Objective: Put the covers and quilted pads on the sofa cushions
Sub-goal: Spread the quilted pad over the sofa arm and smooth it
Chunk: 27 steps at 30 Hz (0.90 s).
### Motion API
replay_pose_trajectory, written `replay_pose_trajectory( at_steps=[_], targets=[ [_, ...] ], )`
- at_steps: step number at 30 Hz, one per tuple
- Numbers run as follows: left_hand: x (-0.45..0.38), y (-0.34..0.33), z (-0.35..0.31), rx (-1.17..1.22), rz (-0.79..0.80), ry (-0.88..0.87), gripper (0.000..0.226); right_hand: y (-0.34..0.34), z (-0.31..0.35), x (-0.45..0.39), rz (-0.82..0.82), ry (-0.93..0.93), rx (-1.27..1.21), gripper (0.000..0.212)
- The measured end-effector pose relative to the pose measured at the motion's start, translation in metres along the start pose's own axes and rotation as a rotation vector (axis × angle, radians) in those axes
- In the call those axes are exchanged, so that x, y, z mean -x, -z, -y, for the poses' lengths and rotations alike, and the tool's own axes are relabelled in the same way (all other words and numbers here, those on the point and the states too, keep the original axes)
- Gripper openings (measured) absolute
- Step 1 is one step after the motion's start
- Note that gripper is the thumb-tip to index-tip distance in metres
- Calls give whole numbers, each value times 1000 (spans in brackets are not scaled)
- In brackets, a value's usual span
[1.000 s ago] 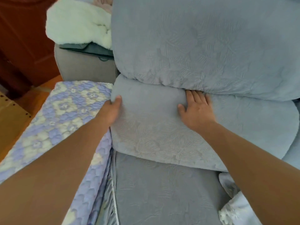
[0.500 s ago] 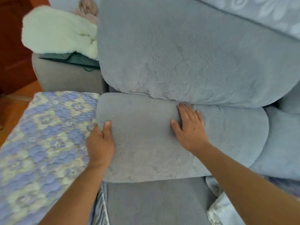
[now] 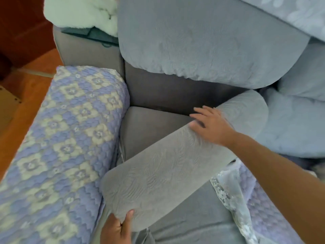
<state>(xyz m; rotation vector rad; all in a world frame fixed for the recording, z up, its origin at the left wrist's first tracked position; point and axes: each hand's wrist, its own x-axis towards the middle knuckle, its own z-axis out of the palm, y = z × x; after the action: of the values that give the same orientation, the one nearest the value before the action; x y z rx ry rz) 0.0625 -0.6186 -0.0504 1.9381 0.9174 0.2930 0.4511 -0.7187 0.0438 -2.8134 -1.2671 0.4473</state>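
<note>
Step in hand: we judge we are handling a covered gray cushion (image 3: 175,166) over the sofa seat (image 3: 147,127), to set it in its place.
Left hand (image 3: 117,229): we grip the cushion's near corner, thumb on top and fingers curled under it.
Right hand (image 3: 211,125): our fingers are spread and fairly straight, lying on the cushion's upper face near its far edge; the hand is blurred, so we cannot tell how firmly it presses.
Where the cushion is: on a slant above the seat, beside the armrest with the quilted pad (image 3: 63,141), below the large back cushion (image 3: 207,43).
Long axis: it runs from near-left to far-right, with the rounded far end toward the pale blue cushions (image 3: 295,124).
Doing it well: we should keep both ends supported, square the long axis to the sofa back, then smooth the cover.
Risk: the lace-edged pad (image 3: 233,194) near the right forearm could get trapped underneath.
</note>
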Motion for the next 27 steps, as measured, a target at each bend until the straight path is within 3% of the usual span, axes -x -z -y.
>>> replay_pose_trajectory(
  at_steps=[2,4,8,11,12,14,19,22,25,27],
  targets=[
    [3,-6,3,27,-34,107,79,7,-21,-3,148,96,36,67],
    [12,-14,2,-13,-105,190,74,12,-38,-3,147,108,35,60],
    [23,-20,-24,28,-141,298,47,-9,-33,8,-179,227,110,30],
    [35,-20,-47,70,-203,346,65,-5,-34,32,-262,212,92,24],
    [35,-16,-54,93,-250,339,66,4,-43,42,-311,223,51,24],
    [34,-6,-87,123,-317,328,44,34,-64,68,-419,199,-82,29],
    [12,4,-199,163,-382,109,28,133,-114,138,-562,-91,-289,27],
    [5,18,-236,160,-419,9,34,169,-142,178,-682,-33,-294,24],
    [-17,61,-227,121,-489,-3,45,203,-151,202,-828,22,-346,24],
    [-25,78,-265,159,-471,-58,38,232,-148,214,-903,26,-433,25]
  ],
)
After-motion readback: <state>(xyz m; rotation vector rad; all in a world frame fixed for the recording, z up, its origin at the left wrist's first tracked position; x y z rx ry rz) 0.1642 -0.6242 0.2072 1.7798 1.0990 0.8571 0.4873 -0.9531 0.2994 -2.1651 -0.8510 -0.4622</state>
